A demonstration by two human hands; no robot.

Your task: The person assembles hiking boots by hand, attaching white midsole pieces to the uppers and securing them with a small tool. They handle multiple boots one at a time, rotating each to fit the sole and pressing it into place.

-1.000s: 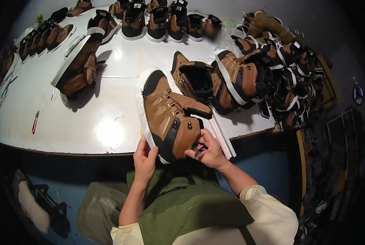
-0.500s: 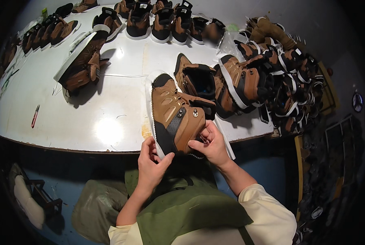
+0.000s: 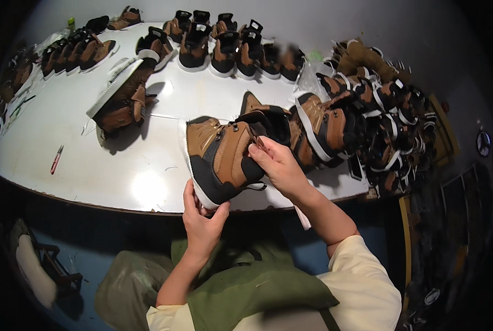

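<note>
A brown and black high-top boot [image 3: 218, 157] with a white sole is held over the table's near edge, its toe facing away from me. My left hand [image 3: 204, 218] is closed round the heel end of the sole from below, thumb on one side and fingers on the other. At the boot's top opening, my right hand [image 3: 279, 165] pinches the collar; its fingertips are partly hidden inside. Just beyond, a second brown boot [image 3: 266, 118] stands on the table. Beside that one, another boot [image 3: 329, 127] leans with its white sole turned toward me.
Rows of boots [image 3: 224, 52] line the far side of the white table [image 3: 119, 176]. One boot [image 3: 126, 96] lies tilted at left, near a slim red-handled tool [image 3: 57, 160]. Many boots are heaped [image 3: 392, 121] at right. A white strip [image 3: 301, 218] hangs below my right forearm.
My right hand has moved up from the boot's heel area to its collar. The boot has tipped, its toe lower and farther left. My left hand still holds the heel end.
</note>
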